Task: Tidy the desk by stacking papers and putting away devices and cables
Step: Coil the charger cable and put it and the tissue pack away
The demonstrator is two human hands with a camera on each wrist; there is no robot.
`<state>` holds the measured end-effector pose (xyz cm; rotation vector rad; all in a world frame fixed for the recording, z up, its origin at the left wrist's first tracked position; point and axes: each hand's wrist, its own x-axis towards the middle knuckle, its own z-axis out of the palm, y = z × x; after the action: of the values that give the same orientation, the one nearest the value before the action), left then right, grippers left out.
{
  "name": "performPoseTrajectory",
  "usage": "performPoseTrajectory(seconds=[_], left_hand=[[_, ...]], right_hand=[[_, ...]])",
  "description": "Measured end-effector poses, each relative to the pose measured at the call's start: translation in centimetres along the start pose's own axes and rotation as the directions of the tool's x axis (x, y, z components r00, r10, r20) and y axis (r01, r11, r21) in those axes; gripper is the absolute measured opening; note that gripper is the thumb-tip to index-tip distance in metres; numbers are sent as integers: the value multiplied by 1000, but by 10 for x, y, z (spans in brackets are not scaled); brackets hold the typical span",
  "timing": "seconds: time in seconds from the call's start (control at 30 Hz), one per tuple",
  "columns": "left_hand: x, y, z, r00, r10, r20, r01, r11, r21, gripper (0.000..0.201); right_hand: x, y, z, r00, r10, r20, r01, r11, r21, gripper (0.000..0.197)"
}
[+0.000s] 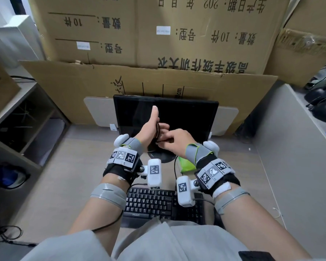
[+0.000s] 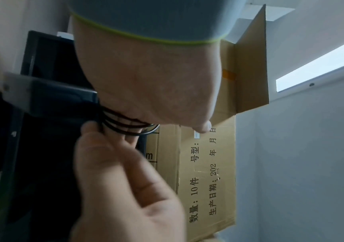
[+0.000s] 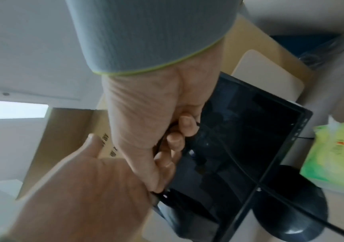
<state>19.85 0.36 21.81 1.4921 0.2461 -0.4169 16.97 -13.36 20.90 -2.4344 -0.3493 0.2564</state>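
Observation:
A thin black cable is wound in several loops round my left hand, which is raised in front of the dark monitor with its thumb pointing up. My right hand pinches the cable just beside the left palm, its fingers curled. The left wrist view shows the loops crossing under my left hand, and my right hand's fingertips touch them. In the right wrist view, my right hand curls on the cable against my left hand. A length of cable trails away past the monitor's foot.
A black keyboard lies below my wrists. A green tissue pack sits by the monitor's round foot. Big cardboard boxes stand behind the desk. A shelf unit is at the left, and a grey partition at the right.

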Motion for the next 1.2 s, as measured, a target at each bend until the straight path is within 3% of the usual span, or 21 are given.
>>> performPoseTrajectory(seconds=[0.1,0.2,0.3,0.37,0.43,0.57,0.67,0.77,0.87,0.97,1.07,1.2], left_hand=[[-11,1,-4,987,-35,156,-6,967,254,92],[-21,6,-4,973,-97,210,39,964,263,89],[-21,11,-12,965,-139,221,66,949,307,84],[-19,12,-13,951,-128,281,66,973,220,76],[-16,12,-8,950,-59,307,42,997,61,66],[-6,14,0,985,-5,170,36,983,-181,50],[-4,9,6,993,-96,74,109,972,-207,72],[-10,3,11,979,-159,129,172,980,-100,87],[-11,0,11,966,-171,195,121,962,245,97],[-14,-1,15,941,-187,283,116,962,249,93],[-16,-2,16,934,-169,314,131,982,139,68],[-15,-7,10,944,-114,310,101,993,56,45]], right_hand=[[6,-1,-5,996,9,-89,14,968,251,13],[7,8,-3,960,123,-252,17,871,490,17],[5,20,-6,900,210,-382,70,795,603,16],[3,24,-3,911,188,-366,95,769,632,6],[3,29,10,932,202,-302,44,761,647,12],[-1,35,31,986,166,-8,-141,857,496,18],[-8,22,9,991,83,106,-105,970,218,25],[-8,6,-17,996,78,37,-80,996,42,22],[-6,6,-26,991,66,-120,-49,989,137,27],[-3,18,-28,943,132,-304,-45,960,277,28],[-3,26,-18,939,208,-275,-53,874,482,22],[-13,28,-7,961,250,-121,-89,689,719,14]])
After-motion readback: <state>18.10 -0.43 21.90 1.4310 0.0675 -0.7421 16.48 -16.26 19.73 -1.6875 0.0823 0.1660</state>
